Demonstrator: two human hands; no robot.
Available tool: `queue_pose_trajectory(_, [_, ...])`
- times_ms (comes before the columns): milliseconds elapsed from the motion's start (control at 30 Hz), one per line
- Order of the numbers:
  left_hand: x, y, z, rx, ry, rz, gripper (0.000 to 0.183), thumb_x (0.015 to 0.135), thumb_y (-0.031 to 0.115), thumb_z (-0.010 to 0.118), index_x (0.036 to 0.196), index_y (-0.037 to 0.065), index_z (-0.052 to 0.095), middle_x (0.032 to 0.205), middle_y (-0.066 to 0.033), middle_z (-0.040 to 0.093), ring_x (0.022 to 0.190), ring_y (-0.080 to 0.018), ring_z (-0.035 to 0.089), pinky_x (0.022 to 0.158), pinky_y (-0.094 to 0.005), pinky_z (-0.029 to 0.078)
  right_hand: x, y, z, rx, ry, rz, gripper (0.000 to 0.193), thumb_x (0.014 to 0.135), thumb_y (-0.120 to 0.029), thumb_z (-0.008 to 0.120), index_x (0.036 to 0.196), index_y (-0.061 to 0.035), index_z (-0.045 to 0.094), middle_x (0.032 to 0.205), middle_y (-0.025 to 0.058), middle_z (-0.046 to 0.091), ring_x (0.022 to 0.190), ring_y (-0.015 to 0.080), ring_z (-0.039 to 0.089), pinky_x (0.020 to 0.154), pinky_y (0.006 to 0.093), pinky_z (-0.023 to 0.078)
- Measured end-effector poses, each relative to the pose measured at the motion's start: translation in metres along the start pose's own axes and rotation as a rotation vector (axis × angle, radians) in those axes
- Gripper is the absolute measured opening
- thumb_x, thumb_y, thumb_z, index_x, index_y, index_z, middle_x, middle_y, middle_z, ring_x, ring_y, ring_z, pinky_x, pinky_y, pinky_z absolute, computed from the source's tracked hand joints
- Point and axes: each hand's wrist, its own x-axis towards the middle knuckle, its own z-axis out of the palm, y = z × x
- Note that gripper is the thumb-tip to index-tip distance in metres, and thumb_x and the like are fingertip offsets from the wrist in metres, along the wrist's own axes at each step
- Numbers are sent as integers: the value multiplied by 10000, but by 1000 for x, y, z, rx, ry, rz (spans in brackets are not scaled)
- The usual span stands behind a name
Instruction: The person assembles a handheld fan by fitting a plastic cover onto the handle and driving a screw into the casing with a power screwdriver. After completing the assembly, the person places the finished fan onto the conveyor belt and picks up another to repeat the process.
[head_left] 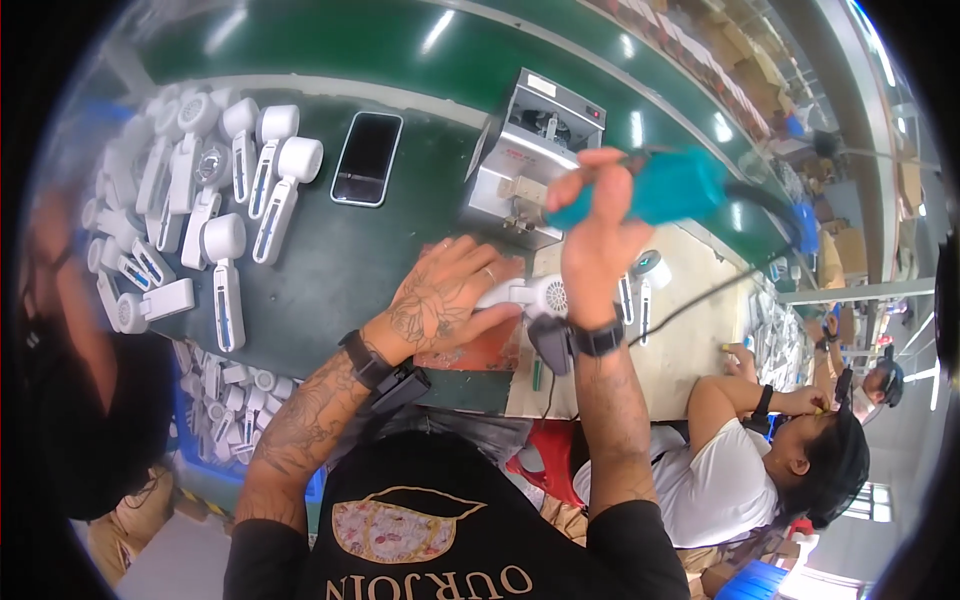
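My left hand is closed on a white handheld fan, its round grille head pointing right over a reddish mat on the table. In my right hand, raised above the table, is a teal electric screwdriver with a dark cord running off to the right. The screwdriver is blurred. Its tip end lies by the front of a grey metal screw feeder, and I cannot tell whether they touch. More white fans lie just right of my right wrist, partly hidden by it.
Many white fans crowd the green table's left side, near a phone. A blue crate of white parts sits below. One person works at the right; another's blurred arm reaches in at the left.
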Motion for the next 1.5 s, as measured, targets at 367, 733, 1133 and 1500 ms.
queue_pose_trajectory(367, [-5,-3,4,-17,69,-7,408,877,270,661,1261,135,675,1052,-48,627,1005,-267,565,894,-432,449,-17,15,-4,65,37,127,372,1022,-369,599,980,-1,571,676,71,568,581,178,569,544,305,457])
queue_pose_trajectory(733, [0,-1,0,-49,-14,-32,418,893,301,689,1274,130,671,1091,-47,618,1032,-277,549,909,-429,430,-65,-13,-40,104,-39,194,562,970,-522,628,1061,28,555,675,85,545,599,199,560,561,326,449])
queue_pose_trajectory(1133, [3,-2,4,-6,19,24,444,887,308,681,1280,103,646,1085,-68,607,1007,-287,553,896,-433,447,-79,8,-39,173,-49,119,431,990,-427,632,963,-16,503,714,81,531,606,188,528,571,344,466])
queue_pose_trajectory(1500, [-16,9,6,98,237,305,462,702,366,763,1062,96,657,1133,-127,615,1155,-325,578,970,-426,471,-89,-11,-47,319,196,249,505,977,-561,575,1071,-65,597,674,29,488,593,159,468,565,298,401])
